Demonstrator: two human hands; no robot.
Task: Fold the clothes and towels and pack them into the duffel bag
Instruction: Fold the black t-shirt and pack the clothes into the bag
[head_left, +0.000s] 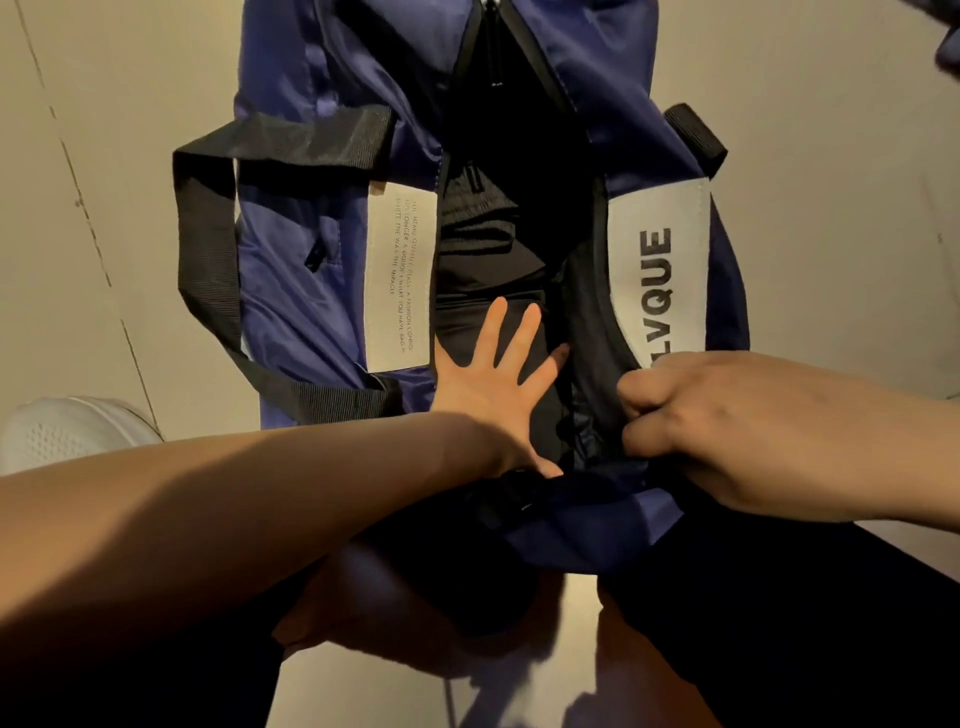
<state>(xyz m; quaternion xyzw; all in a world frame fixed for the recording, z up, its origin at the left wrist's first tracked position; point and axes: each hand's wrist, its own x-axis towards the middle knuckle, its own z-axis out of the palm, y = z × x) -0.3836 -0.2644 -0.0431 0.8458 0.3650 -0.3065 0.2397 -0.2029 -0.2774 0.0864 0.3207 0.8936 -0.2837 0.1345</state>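
The blue duffel bag (291, 249) lies unzipped in the middle, running near to far, with dark folded clothes (483, 249) already inside. The left hand (488, 374), fingers spread flat, presses them down, probably to make room. The right hand (727, 431) pinches the near right rim to keep the mouth open.

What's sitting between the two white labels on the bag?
In the head view, the open zip mouth of the duffel bag, with a dark folded garment inside, pressed by the left hand.
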